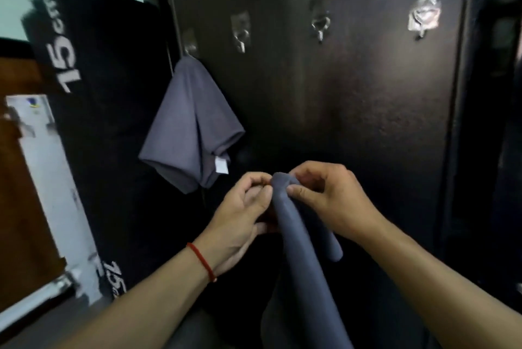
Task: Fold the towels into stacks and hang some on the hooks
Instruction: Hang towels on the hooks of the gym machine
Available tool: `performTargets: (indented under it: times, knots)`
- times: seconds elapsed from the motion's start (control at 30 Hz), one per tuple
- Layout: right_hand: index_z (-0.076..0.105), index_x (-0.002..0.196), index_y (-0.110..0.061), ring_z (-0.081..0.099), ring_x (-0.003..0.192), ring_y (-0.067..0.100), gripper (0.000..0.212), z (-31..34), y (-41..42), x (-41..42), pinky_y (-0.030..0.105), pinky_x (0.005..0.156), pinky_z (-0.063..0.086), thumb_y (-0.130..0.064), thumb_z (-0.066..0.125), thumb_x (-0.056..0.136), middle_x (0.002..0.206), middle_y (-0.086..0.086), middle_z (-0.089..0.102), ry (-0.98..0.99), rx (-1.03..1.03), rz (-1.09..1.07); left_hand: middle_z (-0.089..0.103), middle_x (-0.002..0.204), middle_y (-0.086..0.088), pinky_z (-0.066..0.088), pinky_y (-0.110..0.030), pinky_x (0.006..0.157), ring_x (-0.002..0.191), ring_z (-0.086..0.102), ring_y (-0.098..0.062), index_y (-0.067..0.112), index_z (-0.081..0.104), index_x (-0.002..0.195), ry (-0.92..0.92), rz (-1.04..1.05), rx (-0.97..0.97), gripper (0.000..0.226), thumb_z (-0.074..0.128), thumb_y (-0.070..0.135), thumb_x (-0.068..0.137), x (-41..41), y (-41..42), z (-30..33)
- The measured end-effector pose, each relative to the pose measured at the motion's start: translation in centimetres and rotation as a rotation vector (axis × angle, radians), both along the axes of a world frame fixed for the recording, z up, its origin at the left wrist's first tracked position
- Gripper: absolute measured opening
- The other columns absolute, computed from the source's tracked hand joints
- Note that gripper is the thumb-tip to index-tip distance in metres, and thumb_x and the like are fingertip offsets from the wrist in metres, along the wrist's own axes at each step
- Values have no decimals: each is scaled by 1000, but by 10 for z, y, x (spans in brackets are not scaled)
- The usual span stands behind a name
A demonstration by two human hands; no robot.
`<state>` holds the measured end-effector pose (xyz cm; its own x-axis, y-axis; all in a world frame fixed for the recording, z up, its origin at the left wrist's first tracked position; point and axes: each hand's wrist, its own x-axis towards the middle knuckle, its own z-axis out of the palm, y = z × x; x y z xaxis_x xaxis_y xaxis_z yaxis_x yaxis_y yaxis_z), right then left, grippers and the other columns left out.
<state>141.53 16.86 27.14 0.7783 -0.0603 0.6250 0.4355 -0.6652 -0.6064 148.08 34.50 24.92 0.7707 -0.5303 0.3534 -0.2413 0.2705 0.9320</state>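
1. The bunched top of a grey towel point(293, 224) is pinched by the right hand point(330, 201), thumb and curled fingers closed on the fabric.
2. The same bunch is met from the other side by the left hand point(243, 218), its fingers curled against the cloth; a red string bracelet point(202, 262) is worn on that wrist.
3. The rest of the held towel is left hanging down between the forearms.
4. A second grey towel point(189, 125), with a white tag, is hung on the leftmost hook point(189, 46) of a dark door point(353, 108).
5. Three bare metal hooks point(319, 27) are fixed in a row to its right.
6. A black box point(93, 66) printed "15cm" is seen at left.
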Motion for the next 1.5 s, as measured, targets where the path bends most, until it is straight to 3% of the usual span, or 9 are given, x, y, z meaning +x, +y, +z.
performTargets:
  times: [0.13, 0.27, 0.4, 0.57, 0.77, 0.97, 1.2, 1.37, 1.5]
  knots:
    - [74, 99, -27, 72, 88, 3, 11, 39, 22, 23, 36, 81, 61, -18, 70, 95, 89, -11, 75, -40, -68, -25, 75, 111, -5, 59, -32, 70, 98, 73, -22, 21, 62, 127, -261, 84, 64, 29, 59, 13, 99, 35, 24, 38]
    - [71, 96, -30, 70, 84, 8, 6, 89, 32, 44, 44, 82, 59, -30, 65, 97, 86, -7, 73, -81, -104, -118, 74, 85, 12, 51, -14, 74, 83, 67, 4, 25, 72, 99, -615, 243, 160, 10, 70, 17, 94, 74, 35, 96]
    - [68, 97, -29, 67, 84, 23, 18, 139, 39, 68, 54, 87, 55, -39, 57, 87, 85, 0, 71, -155, -54, -157, 67, 89, -1, 46, -15, 76, 84, 60, -3, 14, 67, 98, -503, -8, 122, 5, 63, 18, 98, 99, 39, 161]
    - [69, 95, -27, 65, 85, 10, 10, 195, 39, 78, 43, 90, 54, -30, 60, 92, 87, -7, 72, -201, -178, -230, 61, 84, -7, 44, -20, 66, 74, 57, -12, 7, 62, 99, -305, -284, 55, 11, 51, 9, 100, 119, 49, 215]
    - [61, 102, -24, 62, 86, 17, 13, 228, 32, 85, 32, 76, 48, -13, 64, 94, 94, -1, 64, -317, -413, -468, 75, 89, 3, 53, -21, 81, 84, 67, -6, 20, 76, 98, -734, 267, 177, 9, 70, 15, 94, 146, 34, 248]
    - [57, 113, -24, 56, 86, 28, 14, 197, 41, 102, 41, 71, 50, -31, 52, 102, 109, 3, 43, -296, -701, -677, 57, 86, 0, 51, -41, 76, 82, 57, -23, 19, 58, 88, -989, 677, 170, 13, 71, 16, 88, 161, -4, 217]
    - [69, 111, -16, 49, 96, 24, 22, 162, 41, 113, 38, 75, 45, -28, 52, 104, 108, 3, 49, -424, -533, -661, 58, 105, -4, 52, -39, 79, 92, 61, -21, 15, 71, 97, -943, 685, 112, 8, 63, 16, 96, 152, -9, 179]
    - [66, 117, -24, 38, 107, 24, 36, 144, 48, 110, 34, 77, 15, -34, 35, 103, 113, 1, 56, -351, -578, -777, 63, 106, -4, 45, -44, 89, 104, 55, -27, 14, 72, 103, -1140, 804, 295, 14, 61, 15, 95, 143, -4, 148]
    - [61, 111, -17, 62, 87, 23, 22, 127, 52, 99, 39, 74, 41, -28, 44, 103, 95, 2, 65, -328, -461, -491, 63, 92, 0, 50, -42, 86, 89, 60, -17, 16, 64, 97, -1021, 668, 321, 18, 49, 25, 100, 130, 7, 132]
